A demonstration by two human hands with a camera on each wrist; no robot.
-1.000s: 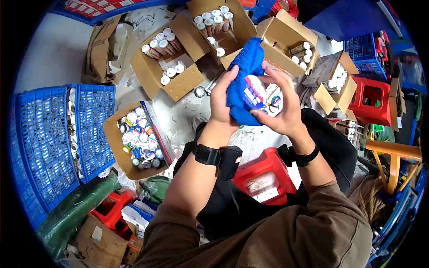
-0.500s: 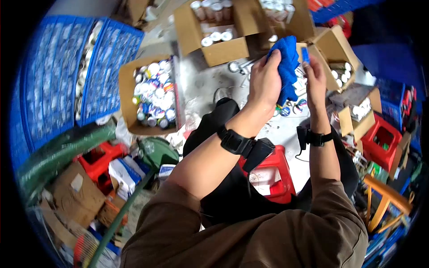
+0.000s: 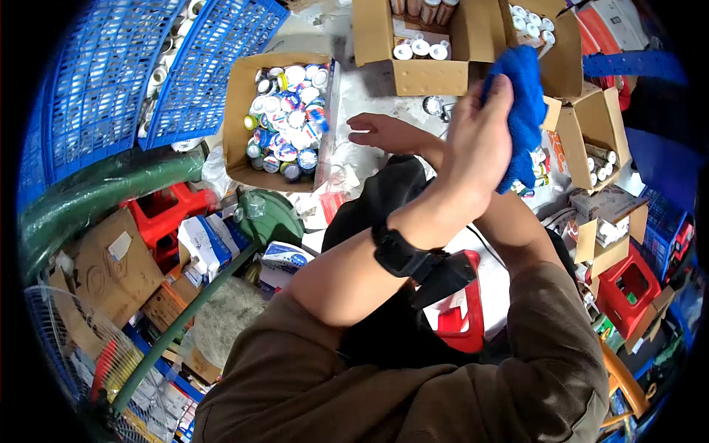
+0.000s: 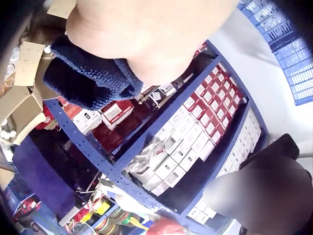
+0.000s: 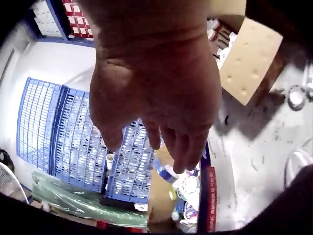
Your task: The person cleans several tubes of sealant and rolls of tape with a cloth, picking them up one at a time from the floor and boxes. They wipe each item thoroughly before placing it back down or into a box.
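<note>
Taking the box of rolls (image 3: 239, 122) as the landmark, the person's right hand (image 3: 384, 133) is hanging just to the right of it, with its straight fingers pointing toward the box. That hand's grip is standing loose and is holding nothing. A blue roll (image 5: 165, 171) is showing just past the fingertips, apart from them and over the box; the head view is blurring it, and I cannot tell whether it is touching the rolls underneath.

Farther to the right of the box, the left hand (image 3: 480, 140) is holding a bunched blue cloth (image 3: 526, 118), the thumb lying along its near side; the cloth is hiding the fingers.

Blue crates (image 3: 103, 88) are standing to the left of the box, and a box of white-capped tubes (image 3: 432, 78) is sitting beyond it to the right. A red stool (image 3: 473, 317) is standing nearer the person, right of the box.
</note>
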